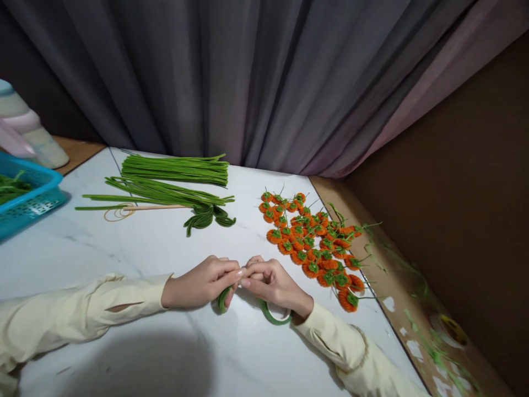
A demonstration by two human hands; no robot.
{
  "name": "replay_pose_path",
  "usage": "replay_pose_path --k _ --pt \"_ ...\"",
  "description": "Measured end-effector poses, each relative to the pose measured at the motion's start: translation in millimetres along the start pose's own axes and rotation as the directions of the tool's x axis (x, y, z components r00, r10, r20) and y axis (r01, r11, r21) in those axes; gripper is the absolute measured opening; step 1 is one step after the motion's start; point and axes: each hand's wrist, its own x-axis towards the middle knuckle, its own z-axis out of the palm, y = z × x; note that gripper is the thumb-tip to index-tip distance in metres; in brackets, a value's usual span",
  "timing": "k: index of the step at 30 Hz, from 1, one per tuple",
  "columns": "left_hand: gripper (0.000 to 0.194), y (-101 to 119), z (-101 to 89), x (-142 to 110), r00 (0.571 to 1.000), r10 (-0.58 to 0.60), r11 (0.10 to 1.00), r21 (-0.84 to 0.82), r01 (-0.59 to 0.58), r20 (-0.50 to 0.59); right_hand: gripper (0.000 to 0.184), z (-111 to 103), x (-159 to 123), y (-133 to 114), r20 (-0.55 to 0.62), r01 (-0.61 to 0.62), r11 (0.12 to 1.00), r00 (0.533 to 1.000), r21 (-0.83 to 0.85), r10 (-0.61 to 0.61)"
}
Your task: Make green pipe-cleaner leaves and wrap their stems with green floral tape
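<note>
Left of the round green tape roll [273, 319], left hand [206, 282] pinches a curled fuzzy green piece [223, 300]; right hand [273, 284], grip narrow, contents hidden, meets its fingertips, seemingly for steadiness.

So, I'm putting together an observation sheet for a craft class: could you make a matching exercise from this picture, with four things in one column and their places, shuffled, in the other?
Things:
1. curved green piece
2. green ring
3. blue basket
4. orange-and-green pieces

Places:
A. at the left edge of the picture
B. partly hidden by the right hand
C. grouped on the right side of the white tabletop
D. held in the left hand

Right pairs: 1-D, 2-B, 3-A, 4-C.
</note>
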Motion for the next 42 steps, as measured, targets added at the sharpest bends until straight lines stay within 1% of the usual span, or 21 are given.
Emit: replay_pose_path --k 3,7,10,13,18,20,25,29,36,42 --pt "0.046 -1.9 -0.7 -0.6 0.992 0.124 0.971 0.210 -0.116 -0.025 0.029 2.1 0.5 0.3 -0.022 0.065 0.990 0.997 -0.125 -0.069" --pt "0.039 -5.6 -1.5 -1.9 0.963 0.268 0.838 0.490 -0.240 0.012 0.025 4.8 -0.6 0.9 -0.015 0.122 0.961 0.991 -0.247 -0.130" --pt "0.036 -6.7 -1.1 -2.5 0.941 0.335 0.739 0.610 -0.287 0.038 0.023 6.8 -0.6 0.8 -0.016 0.157 0.932 0.985 -0.326 -0.172" --pt "0.035 -7.5 0.1 -3.1 0.925 0.379 0.677 0.672 -0.302 0.034 0.024 8.7 0.3 1.4 -0.018 0.168 0.907 0.982 -0.387 -0.190" --pt "0.034 -11.2 2.5 -4.1 0.898 0.439 0.627 0.715 -0.311 0.006 0.025 11.6 0.5 4.4 -0.016 0.208 0.858 0.970 -0.470 -0.244" --pt "0.034 -12.0 2.9 -4.3 0.895 0.446 0.618 0.720 -0.315 0.009 0.026 12.7 -0.5 5.7 -0.013 0.218 0.834 0.965 -0.506 -0.260" --pt "0.036 -11.8 3.0 -4.9 0.913 0.409 0.653 0.697 -0.295 0.003 0.028 15.5 -2.7 6.9 0.011 0.263 0.733 0.944 -0.627 -0.329" --pt "0.036 -13.2 3.6 -5.5 0.917 0.399 0.672 0.684 -0.283 -0.013 0.030 17.7 -3.0 5.7 0.032 0.282 0.661 0.931 -0.696 -0.364" --pt "0.036 -15.7 4.9 -5.4 0.919 0.393 0.692 0.666 -0.279 -0.023 0.028 20.8 -3.2 6.7 0.030 0.290 0.584 0.910 -0.758 -0.413" --pt "0.036 -16.2 5.1 -4.4 0.937 0.350 0.733 0.629 -0.261 -0.019 0.024 21.5 -3.5 8.9 0.036 0.302 0.520 0.887 -0.799 -0.460"
